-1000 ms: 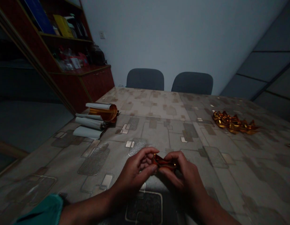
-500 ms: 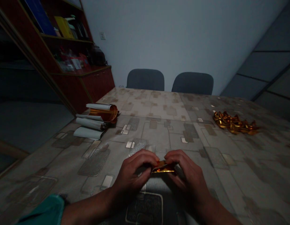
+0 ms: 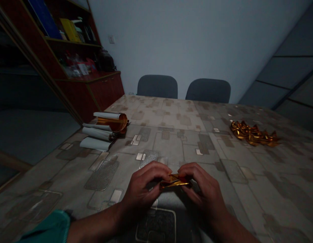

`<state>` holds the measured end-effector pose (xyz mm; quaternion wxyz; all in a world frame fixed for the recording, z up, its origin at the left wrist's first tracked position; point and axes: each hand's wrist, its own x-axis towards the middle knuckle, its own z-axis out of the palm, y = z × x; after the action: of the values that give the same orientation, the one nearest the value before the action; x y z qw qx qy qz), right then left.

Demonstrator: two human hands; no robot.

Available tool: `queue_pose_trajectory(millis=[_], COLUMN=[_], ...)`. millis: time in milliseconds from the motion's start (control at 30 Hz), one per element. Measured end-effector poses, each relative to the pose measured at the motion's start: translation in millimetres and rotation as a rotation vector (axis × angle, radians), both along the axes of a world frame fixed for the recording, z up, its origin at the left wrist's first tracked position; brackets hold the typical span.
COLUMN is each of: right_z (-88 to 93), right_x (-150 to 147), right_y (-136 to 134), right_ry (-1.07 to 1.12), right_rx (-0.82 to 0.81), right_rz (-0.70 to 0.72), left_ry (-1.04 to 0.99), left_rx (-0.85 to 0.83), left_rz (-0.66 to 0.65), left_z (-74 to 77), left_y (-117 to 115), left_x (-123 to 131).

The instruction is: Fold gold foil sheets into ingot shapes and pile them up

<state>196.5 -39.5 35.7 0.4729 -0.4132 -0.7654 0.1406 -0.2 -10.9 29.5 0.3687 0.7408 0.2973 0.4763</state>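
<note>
**A gold foil strip (image 3: 174, 182) is clamped between 2 hands.**
Its ends are pinched by the left hand (image 3: 143, 189) and right hand (image 3: 204, 190), and it is held together over the patterned tabletop (image 3: 186, 148). Ahead and to the right of the grip, a heap of folded gold foil pieces (image 3: 252, 134) is already gathered; ahead and to the left, white-backed foil rolls (image 3: 97, 133) are left lying unfolded.
</note>
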Motion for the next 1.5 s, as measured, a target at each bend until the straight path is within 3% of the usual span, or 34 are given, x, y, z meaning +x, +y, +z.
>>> queue_pose_trajectory(millis=[333,633,933,1500], right_z=[1.9,-4.6,-3.5,-3.0], right_x=[-0.9,0.7,-1.4,-7.3], right_y=[1.4,0.7,1.2,0.8], right_ry=[-0.009,0.018,0.035,0.014], right_rx=[0.063,0.027,0.049,0.003], right_rz=[0.020,0.013,0.037,0.080], left_ry=[0.090,-0.007,0.033,0.102], left_rx=[0.105,0.171,0.225,0.102], left_rz=[0.025,-0.012,-0.028,-0.019], left_z=[-2.2,-10.0,-5.5,-6.7], left_y=[-2.6,-0.3,0.5,-1.3], left_x=[0.2,2.4,4.1,3.4])
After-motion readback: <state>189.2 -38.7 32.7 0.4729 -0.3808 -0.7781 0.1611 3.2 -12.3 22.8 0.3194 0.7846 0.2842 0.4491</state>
